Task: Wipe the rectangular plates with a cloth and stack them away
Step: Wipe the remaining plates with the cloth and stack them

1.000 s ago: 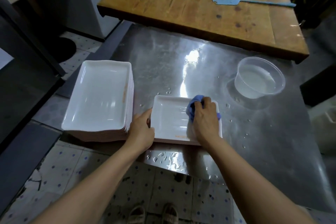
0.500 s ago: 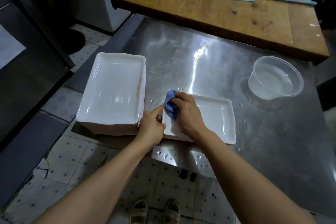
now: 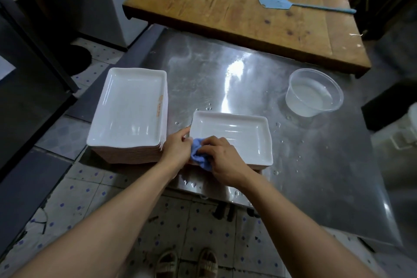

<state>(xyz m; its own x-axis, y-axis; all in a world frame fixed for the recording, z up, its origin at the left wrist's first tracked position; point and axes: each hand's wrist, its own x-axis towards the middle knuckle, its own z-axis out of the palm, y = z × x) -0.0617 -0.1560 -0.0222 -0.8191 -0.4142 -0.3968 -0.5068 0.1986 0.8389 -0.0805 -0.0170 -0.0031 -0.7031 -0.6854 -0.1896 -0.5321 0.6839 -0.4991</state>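
a person's right hand (image 3: 222,159) bunches a blue cloth (image 3: 199,154) against the near left corner of a white rectangular plate (image 3: 234,135) on a wet steel table (image 3: 225,70), fingers curled round the cloth. the left hand (image 3: 177,148) pinches the plate's left rim, steadying it. the plate lies at the table's near edge, just right of a tall stack of matching plates (image 3: 129,110).

the likeliest trouble lies at that edge: droplets bead the steel around the plate, and a hard wipe toward the body could slide the plate off onto the tiled floor (image 3: 90,205). the stack also sits at the table's near left corner, its side close to the left hand, so a careless knock could shift it.

open room lies behind and to the right of the plate, as far as a clear tub of water (image 3: 314,92). a wooden table (image 3: 237,7) overhangs the far side.
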